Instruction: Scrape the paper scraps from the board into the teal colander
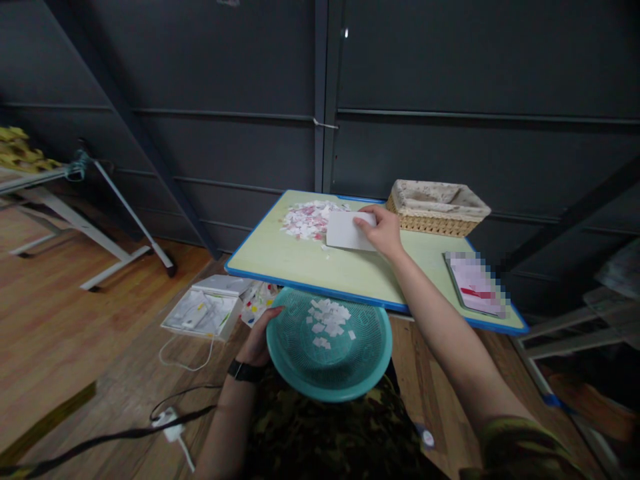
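Note:
My right hand [384, 231] is closed on a white card [347, 231], holding it flat on the pale green table [310, 263] right beside a heap of white and pink paper scraps [307, 219]. My left hand [261, 340] grips the left rim of a teal mesh basket [350, 373], held just below the table's near edge. Several white scraps [327, 321] lie inside the basket.
A wicker basket with a cloth lining [436, 207] stands at the table's back right. A blurred booklet [475, 285] lies near the right edge. On the wooden floor to the left are a white box [207, 308], cables [170, 420] and a metal stand [120, 220].

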Available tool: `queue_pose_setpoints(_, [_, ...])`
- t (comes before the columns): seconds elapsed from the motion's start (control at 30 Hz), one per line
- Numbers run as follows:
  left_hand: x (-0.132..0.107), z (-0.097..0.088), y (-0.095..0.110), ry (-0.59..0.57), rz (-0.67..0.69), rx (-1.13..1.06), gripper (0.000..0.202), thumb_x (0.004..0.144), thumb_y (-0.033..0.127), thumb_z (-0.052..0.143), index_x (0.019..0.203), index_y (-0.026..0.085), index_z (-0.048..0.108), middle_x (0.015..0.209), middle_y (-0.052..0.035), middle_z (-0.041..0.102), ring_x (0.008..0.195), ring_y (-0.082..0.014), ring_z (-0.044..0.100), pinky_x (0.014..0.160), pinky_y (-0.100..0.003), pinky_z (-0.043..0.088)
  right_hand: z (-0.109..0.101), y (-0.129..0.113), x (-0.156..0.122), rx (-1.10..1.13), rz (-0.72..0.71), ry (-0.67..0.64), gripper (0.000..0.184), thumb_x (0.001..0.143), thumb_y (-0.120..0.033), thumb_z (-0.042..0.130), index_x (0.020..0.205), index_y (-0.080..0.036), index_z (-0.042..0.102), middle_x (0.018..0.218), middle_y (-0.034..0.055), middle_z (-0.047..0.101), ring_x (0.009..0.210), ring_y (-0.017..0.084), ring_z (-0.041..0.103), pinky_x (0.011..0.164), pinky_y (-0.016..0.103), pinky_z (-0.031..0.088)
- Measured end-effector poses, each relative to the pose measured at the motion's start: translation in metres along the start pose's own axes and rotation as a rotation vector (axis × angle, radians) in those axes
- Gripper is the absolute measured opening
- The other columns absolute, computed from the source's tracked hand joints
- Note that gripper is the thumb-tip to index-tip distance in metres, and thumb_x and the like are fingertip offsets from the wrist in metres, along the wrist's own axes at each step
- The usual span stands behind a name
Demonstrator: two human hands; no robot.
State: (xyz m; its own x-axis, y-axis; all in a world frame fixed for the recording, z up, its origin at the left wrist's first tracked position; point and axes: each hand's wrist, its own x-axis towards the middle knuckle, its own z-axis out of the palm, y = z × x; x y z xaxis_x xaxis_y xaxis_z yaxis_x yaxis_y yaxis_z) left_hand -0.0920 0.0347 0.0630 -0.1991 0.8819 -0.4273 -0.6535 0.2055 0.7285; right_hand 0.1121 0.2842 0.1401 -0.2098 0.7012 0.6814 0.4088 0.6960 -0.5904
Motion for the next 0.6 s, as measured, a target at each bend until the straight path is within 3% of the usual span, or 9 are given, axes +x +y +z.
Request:
queue_pose_setpoints(0.2, [0.0011,-0.001,0.0003,0.019,-0.001,0.013,0.022,0.059,0.03,0.081,0.076,0.02,0.072,0.072,-0.0075,0.078,0.087,-0.0346,0.074,0.068,-0.037,0.059,0.001,-0.0005,-0.0017,-0.007,-0.004,-0.019,0.025,0.074,-0.039,0.064,0.088,-0.019,0.071,0.087,0.0062,0.074,0.078,0.025,0.066,0.076,0.04,0.05])
queue_pose_setpoints(0.43, [-0.0017,0.0011,0.0005,0.021,0.015,-0.006,0.023,0.058,0.028,0.082,0.076,0.018,0.071,0.073,-0.0089,0.078,0.091,-0.036,0.073,0.072,-0.038,0.059,0.0017,0.0004,-0.0015,0.018,0.015,-0.046,0.025,0.072,-0.039,0.065,0.087,-0.019,0.072,0.085,0.0053,0.075,0.075,0.023,0.065,0.073,0.037,0.05])
queue_pose_setpoints(0.6, [-0.0033,0.003,0.0009,0.034,0.044,-0.032,0.033,0.058,0.026,0.081,0.09,0.018,0.074,0.082,-0.0075,0.079,0.089,-0.036,0.073,0.071,-0.039,0.059,0.0015,0.0015,-0.0001,0.084,0.017,0.012,0.026,0.072,-0.039,0.065,0.085,-0.018,0.071,0.085,0.0069,0.074,0.077,0.023,0.065,0.073,0.037,0.05])
